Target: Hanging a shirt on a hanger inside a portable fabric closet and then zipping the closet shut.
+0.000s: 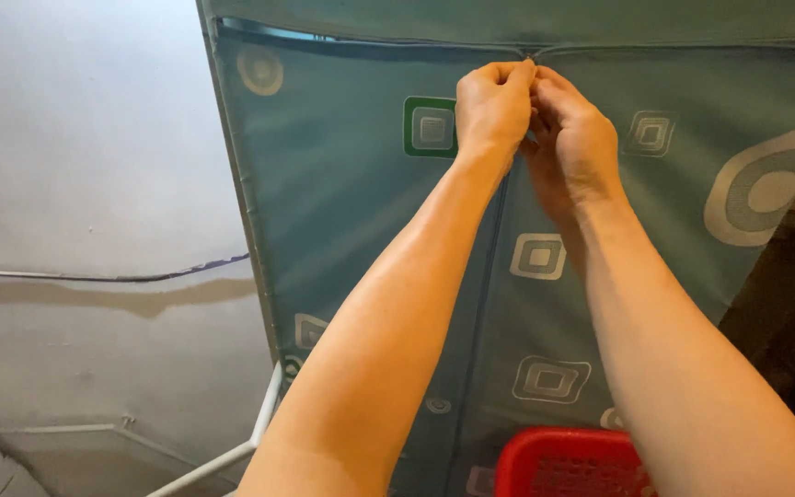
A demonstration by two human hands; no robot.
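A teal fabric wardrobe cover (351,184) printed with rounded square shapes fills the view. A vertical zipper seam (488,294) runs down its middle. My left hand (491,103) and my right hand (574,138) are raised together at the top of that seam, fingers pinched shut side by side where it meets the horizontal top seam (370,41). The zipper pull itself is hidden between my fingers. Both forearms reach up from the bottom of the view.
A red plastic basket (568,460) sits at the bottom, in front of the wardrobe. A white metal bar (264,419) leans at the lower left. A pale wall (85,184) with a thin cable across it lies to the left. Dark objects stand at the right edge.
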